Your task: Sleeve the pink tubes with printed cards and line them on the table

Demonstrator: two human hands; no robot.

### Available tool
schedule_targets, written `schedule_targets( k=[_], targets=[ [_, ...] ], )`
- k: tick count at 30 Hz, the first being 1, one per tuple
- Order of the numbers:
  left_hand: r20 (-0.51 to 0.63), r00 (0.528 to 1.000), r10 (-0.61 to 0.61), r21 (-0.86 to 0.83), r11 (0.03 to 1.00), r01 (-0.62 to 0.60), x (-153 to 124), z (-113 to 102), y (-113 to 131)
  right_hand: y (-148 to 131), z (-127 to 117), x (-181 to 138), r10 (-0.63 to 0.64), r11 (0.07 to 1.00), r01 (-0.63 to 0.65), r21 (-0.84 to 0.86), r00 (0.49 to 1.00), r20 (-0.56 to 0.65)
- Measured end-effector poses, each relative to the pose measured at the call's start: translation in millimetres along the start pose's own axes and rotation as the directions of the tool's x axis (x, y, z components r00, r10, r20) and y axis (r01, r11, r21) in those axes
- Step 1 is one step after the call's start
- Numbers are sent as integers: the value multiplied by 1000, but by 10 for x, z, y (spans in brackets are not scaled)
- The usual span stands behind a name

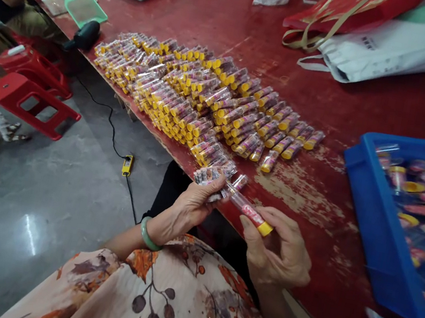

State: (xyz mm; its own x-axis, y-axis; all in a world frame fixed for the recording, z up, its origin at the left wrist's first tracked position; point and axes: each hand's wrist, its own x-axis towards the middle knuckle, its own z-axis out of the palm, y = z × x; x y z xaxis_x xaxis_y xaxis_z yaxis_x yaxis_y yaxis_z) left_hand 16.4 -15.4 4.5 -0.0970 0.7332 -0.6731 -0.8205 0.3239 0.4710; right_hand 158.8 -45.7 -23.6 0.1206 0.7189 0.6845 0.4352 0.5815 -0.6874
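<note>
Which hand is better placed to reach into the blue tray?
Probably the right hand: it is nearer the blue tray, though holding a yellow-ended tube. The left hand is farther off, with small printed pieces.

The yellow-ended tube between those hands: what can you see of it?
The tube is slim, with a clear, plastic-looking stretch, a pink and white section and a yellow end. It slants, yellow end toward the picture's lower right. The right hand pinches it near that end; the clear end reaches the left hand, exact contact unclear.
</note>
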Motion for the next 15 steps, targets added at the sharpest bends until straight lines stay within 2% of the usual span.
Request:
schedule_targets(
  k=[4, 6, 9, 11, 15],
  targets=[
    [50, 998, 28, 3, 1000, -28, -39, -18, -22, -63, 4, -15, -158, 981, 162, -104, 986, 45],
    [53, 997, 46, 3, 999, -47, -54, -21, -29, -75, 25, -35, -104, 994, 105, -36, 994, 37],
    [80, 996, 47, 28, 998, -50, -63, -28, -42, -55, 66, -64, 90, 993, -89, 80, 996, -6],
    [108, 993, 38, 64, 997, -45, -80, -37, -66, -53, 73, -80, 112, 993, -111, 34, 993, -37],
    [141, 987, 77, 112, 989, -93, -122, -75, -133, -130, 33, -112, -138, 973, 119, -195, 987, -86]
  ],
)
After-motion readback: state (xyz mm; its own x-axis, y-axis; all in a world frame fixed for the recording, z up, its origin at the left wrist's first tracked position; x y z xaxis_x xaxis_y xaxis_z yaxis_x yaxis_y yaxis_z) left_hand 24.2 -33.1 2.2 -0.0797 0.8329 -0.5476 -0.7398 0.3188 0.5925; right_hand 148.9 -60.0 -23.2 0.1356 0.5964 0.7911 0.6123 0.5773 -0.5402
